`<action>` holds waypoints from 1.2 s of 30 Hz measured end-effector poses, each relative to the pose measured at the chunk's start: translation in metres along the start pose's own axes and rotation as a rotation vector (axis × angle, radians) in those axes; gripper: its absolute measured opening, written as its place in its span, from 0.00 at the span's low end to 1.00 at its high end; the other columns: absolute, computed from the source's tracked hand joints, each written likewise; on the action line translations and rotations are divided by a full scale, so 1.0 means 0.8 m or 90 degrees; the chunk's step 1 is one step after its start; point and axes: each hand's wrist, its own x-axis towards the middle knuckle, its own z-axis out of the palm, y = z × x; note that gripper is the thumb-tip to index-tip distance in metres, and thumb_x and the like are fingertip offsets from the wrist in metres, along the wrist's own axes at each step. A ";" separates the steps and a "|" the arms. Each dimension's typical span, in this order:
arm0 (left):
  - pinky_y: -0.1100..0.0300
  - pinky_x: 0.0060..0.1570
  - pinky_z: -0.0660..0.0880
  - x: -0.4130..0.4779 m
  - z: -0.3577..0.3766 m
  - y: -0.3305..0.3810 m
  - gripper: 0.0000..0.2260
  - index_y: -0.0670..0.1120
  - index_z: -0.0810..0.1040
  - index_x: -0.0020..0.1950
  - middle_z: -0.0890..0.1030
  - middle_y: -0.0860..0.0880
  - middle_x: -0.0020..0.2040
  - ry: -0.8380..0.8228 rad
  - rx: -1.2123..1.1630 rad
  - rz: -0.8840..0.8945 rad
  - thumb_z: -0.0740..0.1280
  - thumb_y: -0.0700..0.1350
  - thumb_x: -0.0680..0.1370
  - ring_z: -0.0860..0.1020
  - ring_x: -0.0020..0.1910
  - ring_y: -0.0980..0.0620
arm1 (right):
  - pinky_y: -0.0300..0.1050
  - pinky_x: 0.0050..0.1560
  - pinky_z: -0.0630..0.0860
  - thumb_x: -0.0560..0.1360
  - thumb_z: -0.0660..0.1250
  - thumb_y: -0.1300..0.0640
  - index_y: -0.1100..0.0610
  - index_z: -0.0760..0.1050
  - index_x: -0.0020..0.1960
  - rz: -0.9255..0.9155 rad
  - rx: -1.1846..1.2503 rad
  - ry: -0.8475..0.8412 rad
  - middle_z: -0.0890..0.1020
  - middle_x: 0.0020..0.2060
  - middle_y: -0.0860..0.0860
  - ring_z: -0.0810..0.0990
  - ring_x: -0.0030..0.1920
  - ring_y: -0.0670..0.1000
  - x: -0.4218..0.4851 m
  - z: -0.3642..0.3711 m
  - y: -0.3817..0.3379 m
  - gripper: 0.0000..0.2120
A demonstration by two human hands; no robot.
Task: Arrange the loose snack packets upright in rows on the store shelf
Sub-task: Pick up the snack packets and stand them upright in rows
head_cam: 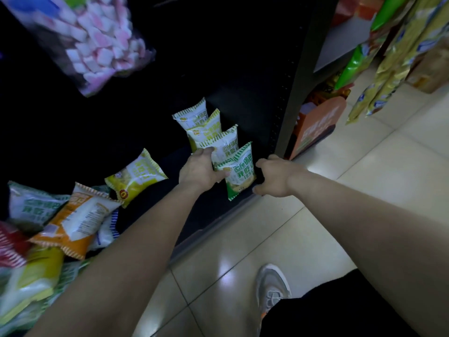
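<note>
The green front packet (239, 170) is pinched at its left edge by the left hand (201, 170), fingers closed on it; the right hand (273, 177) is curled just beside its right edge, contact unclear. It stands upright, long axis vertical. Behind it, three yellow packets (206, 126) are lined up. Farther left, a loose yellow packet (136, 177) lies tilted, beyond it a jumbled pile (60, 220).

Pretty clearly a small shop: dark retail shelf (213, 215) stocked with identical snack packets (239, 170) standing in a row, hanging bags of snacks (398, 57) on the next rack, an orange promo display (315, 127), and a shiny tiled floor (364, 166).
</note>
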 end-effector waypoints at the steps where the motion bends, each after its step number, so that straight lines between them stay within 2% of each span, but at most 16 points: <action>1: 0.49 0.61 0.73 -0.011 -0.014 -0.009 0.39 0.52 0.61 0.77 0.65 0.47 0.75 -0.012 0.021 0.006 0.72 0.63 0.71 0.67 0.71 0.46 | 0.53 0.59 0.76 0.73 0.69 0.39 0.52 0.66 0.71 -0.008 0.003 0.004 0.69 0.62 0.53 0.76 0.59 0.56 -0.002 -0.003 -0.009 0.32; 4: 0.52 0.65 0.70 -0.056 -0.057 -0.045 0.38 0.51 0.61 0.77 0.64 0.46 0.75 -0.062 0.095 -0.003 0.70 0.63 0.73 0.67 0.71 0.45 | 0.52 0.57 0.76 0.73 0.69 0.39 0.53 0.68 0.69 -0.033 -0.020 0.020 0.69 0.62 0.53 0.76 0.58 0.56 -0.006 -0.011 -0.040 0.30; 6: 0.53 0.64 0.71 -0.092 -0.087 -0.073 0.37 0.50 0.61 0.77 0.66 0.46 0.74 -0.085 0.160 -0.027 0.68 0.64 0.74 0.69 0.70 0.45 | 0.52 0.57 0.75 0.73 0.68 0.39 0.53 0.68 0.70 -0.054 -0.036 0.032 0.69 0.64 0.53 0.75 0.61 0.57 -0.011 -0.014 -0.064 0.31; 10: 0.52 0.61 0.70 -0.168 -0.144 -0.122 0.35 0.49 0.60 0.78 0.68 0.45 0.73 -0.109 0.284 -0.067 0.66 0.63 0.76 0.69 0.70 0.44 | 0.52 0.54 0.76 0.74 0.67 0.38 0.53 0.68 0.69 -0.108 -0.063 0.055 0.69 0.64 0.52 0.75 0.60 0.57 -0.028 -0.018 -0.117 0.30; 15: 0.49 0.66 0.69 -0.241 -0.193 -0.159 0.35 0.48 0.58 0.79 0.63 0.45 0.77 -0.087 0.273 -0.127 0.65 0.62 0.77 0.66 0.73 0.44 | 0.53 0.58 0.75 0.78 0.65 0.41 0.53 0.64 0.74 -0.183 -0.085 0.071 0.66 0.71 0.53 0.74 0.64 0.58 -0.051 -0.010 -0.186 0.29; 21: 0.53 0.67 0.67 -0.279 -0.221 -0.178 0.34 0.47 0.57 0.80 0.62 0.46 0.78 -0.045 0.274 -0.136 0.64 0.60 0.79 0.65 0.74 0.45 | 0.56 0.54 0.77 0.77 0.64 0.40 0.53 0.64 0.74 -0.249 -0.129 0.078 0.68 0.67 0.53 0.76 0.60 0.59 -0.054 0.008 -0.258 0.30; 28: 0.50 0.68 0.65 -0.233 -0.207 -0.237 0.35 0.49 0.53 0.80 0.59 0.47 0.79 -0.060 0.277 -0.130 0.62 0.62 0.79 0.61 0.76 0.46 | 0.56 0.56 0.76 0.78 0.65 0.43 0.54 0.63 0.74 -0.220 -0.241 0.070 0.69 0.67 0.55 0.74 0.63 0.59 0.036 0.019 -0.290 0.29; 32: 0.49 0.66 0.69 -0.194 -0.190 -0.281 0.34 0.50 0.52 0.80 0.61 0.47 0.78 -0.038 0.281 -0.111 0.60 0.62 0.79 0.63 0.75 0.46 | 0.54 0.56 0.76 0.78 0.64 0.41 0.54 0.61 0.76 -0.173 -0.138 0.049 0.69 0.68 0.55 0.74 0.63 0.59 0.128 0.048 -0.312 0.32; 36: 0.49 0.68 0.67 -0.172 -0.170 -0.329 0.34 0.51 0.51 0.80 0.60 0.48 0.78 -0.038 0.337 -0.097 0.58 0.63 0.79 0.60 0.76 0.45 | 0.54 0.58 0.75 0.78 0.62 0.38 0.56 0.63 0.74 -0.097 -0.015 0.028 0.71 0.67 0.58 0.74 0.63 0.61 0.220 0.102 -0.324 0.32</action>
